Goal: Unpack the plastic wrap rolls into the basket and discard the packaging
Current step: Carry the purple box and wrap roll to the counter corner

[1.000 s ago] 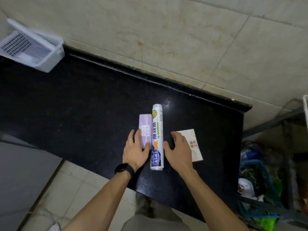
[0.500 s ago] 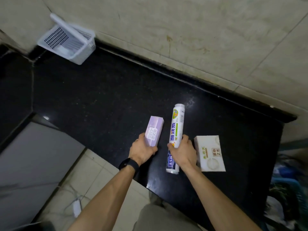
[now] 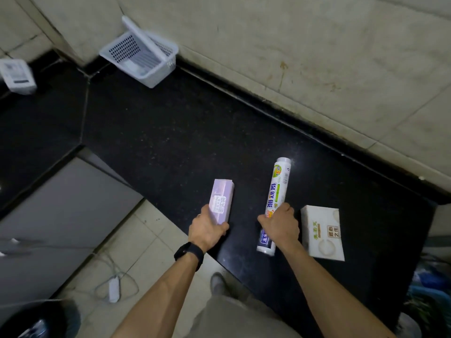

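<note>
1. Left hand (image 3: 207, 230) fingers grip the purple box (image 3: 221, 203) over the black surface (image 3: 170, 132).
2. Right hand (image 3: 280, 224) fingers wrap the roll (image 3: 277, 189).
3. Basket (image 3: 168, 65) sits far back by the wall.

A white tissue box (image 3: 322, 232) lies on the black counter (image 3: 170, 132).

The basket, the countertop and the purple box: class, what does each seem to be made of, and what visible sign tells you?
Basket: white moulded plastic, judging by its perforated walls.
Countertop: likely polished dark stone; speckled, slightly glossy.
Purple box: probably printed cardboard; sharp folded edges, pasted label.
</note>
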Tool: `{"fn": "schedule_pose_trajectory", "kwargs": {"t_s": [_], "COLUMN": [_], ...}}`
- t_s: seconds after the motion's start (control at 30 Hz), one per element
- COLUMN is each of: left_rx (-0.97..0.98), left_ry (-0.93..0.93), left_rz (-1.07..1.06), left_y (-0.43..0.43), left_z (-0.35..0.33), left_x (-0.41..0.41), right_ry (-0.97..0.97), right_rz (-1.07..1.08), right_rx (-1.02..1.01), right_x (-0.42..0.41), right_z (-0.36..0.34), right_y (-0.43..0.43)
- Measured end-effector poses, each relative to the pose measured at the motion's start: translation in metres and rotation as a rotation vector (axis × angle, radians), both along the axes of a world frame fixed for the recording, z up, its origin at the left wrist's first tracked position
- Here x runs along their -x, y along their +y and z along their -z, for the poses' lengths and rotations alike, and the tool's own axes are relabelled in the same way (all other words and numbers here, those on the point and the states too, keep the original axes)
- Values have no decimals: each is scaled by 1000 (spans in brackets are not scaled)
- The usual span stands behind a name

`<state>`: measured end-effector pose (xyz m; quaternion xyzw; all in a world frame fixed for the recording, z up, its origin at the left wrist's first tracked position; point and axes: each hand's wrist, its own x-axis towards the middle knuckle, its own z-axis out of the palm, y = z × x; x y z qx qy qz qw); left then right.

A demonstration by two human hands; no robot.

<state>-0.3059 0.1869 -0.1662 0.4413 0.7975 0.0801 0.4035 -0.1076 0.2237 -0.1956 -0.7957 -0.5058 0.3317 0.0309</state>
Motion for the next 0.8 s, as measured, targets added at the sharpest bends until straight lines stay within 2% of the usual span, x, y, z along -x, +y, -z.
{"fn": "schedule_pose_trajectory", "kwargs": {"t_s": [0.13,0.3,0.47,0.8], "left_rx": [-46,-154,-276,-388], "left_ry": [-43,-79,-89,-92], "left_rz": [-128,-290,-385,-420], "left_y": [-12,-18,-16,11], "left_z": [-8,-30,-56,-75], "left_x": [44,129,231,414], "right_ry": [172,340,384,385], "right_rz": [8,-174,-334,-383], "right_rx": [-35,-35,-113,-173], "right_x": [14,84,195,366], "right_z": [-13,-39,-66,-92], "right_y": [-6,-2,19,52]}}
